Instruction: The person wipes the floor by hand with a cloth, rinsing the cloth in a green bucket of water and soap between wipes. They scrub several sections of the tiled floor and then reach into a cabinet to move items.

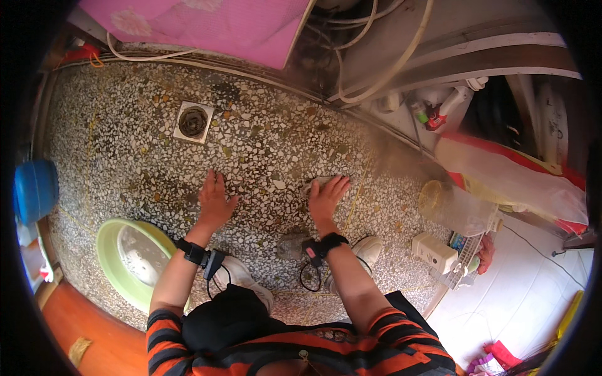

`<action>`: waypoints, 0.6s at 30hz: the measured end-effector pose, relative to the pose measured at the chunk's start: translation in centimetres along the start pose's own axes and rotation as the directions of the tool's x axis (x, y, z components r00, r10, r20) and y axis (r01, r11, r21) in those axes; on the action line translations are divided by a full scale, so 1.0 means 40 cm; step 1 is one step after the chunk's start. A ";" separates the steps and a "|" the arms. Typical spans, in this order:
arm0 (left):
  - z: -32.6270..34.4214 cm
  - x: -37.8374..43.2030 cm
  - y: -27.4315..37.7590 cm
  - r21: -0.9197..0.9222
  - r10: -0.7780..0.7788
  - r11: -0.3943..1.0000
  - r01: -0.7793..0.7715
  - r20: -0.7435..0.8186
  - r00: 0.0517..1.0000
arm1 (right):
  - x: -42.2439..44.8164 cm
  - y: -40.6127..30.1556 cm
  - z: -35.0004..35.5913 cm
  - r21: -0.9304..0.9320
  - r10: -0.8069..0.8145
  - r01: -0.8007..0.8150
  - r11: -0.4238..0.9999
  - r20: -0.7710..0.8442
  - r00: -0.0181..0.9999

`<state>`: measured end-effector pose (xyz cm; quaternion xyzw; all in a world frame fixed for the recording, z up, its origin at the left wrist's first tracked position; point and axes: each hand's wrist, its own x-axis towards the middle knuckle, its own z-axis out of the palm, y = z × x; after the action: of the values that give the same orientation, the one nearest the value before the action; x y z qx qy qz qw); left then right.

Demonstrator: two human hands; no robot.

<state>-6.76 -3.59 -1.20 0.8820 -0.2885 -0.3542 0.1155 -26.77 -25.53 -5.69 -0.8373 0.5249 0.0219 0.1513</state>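
My left hand [215, 199] is over the speckled terrazzo floor [263, 141], thumb spread from the fingers and nothing in its grasp. Farther right, my right hand [328, 199] is stretched out flat over a greyish piece, perhaps a cloth [308, 186]. Most of that piece is hidden under the palm and fingers. A second grey crumpled thing [290, 246] lies on the floor near my right wrist; what it is made of is unclear. Beside my left forearm stands a pale green basin [109, 263] with cloudy, sudsy water in it. Both wrists wear black straps with cabled devices.
A square floor drain [180, 133] is set ahead of my left hand. To the left stands a blue plastic drum [36, 191]. At right are a white plastic jug [433, 254], a white plastic basket [463, 263] and bags [512, 181]. A pale hose [400, 70] loops at the top.
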 end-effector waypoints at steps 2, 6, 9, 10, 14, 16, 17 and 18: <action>-0.005 0.009 -0.010 0.053 -0.042 0.998 0.045 -0.060 0.997 | 0.000 -0.038 0.021 -0.055 -0.095 0.096 0.994 0.010 0.995; -0.010 -0.001 -0.060 0.146 -0.075 0.986 0.075 -0.010 0.997 | 0.000 -0.079 -0.113 -0.310 -0.457 0.656 0.688 0.518 0.724; -0.018 0.003 -0.080 0.170 -0.084 0.983 0.071 0.069 0.994 | 0.099 0.062 -0.160 -0.505 -0.432 0.694 0.512 0.547 0.717; -0.023 0.007 -0.073 0.186 -0.096 0.979 0.080 0.079 0.992 | 0.143 0.128 -0.147 -0.423 -0.500 0.624 0.657 0.374 0.781; -0.023 0.024 -0.057 0.200 -0.109 0.977 0.073 0.172 0.979 | 0.327 0.039 -0.076 -0.309 -0.347 0.332 0.891 0.006 0.938; -0.034 0.025 -0.052 0.205 -0.135 0.974 0.092 0.206 0.969 | 0.303 -0.097 -0.079 -0.474 -0.466 0.502 0.724 0.201 0.862; -0.031 0.019 -0.055 0.207 -0.134 0.974 0.090 0.214 0.968 | 0.247 -0.131 -0.078 -0.430 -0.557 0.628 0.648 0.294 0.776; -0.031 0.017 -0.060 0.206 -0.129 0.975 0.083 0.221 0.967 | 0.185 -0.151 -0.085 -0.378 -0.635 0.738 0.559 0.377 0.675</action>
<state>-4.50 -2.06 -1.67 0.8555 -0.2857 -0.4310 -0.0252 -18.51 -30.48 -2.53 -0.9770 0.1125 0.1794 -0.0240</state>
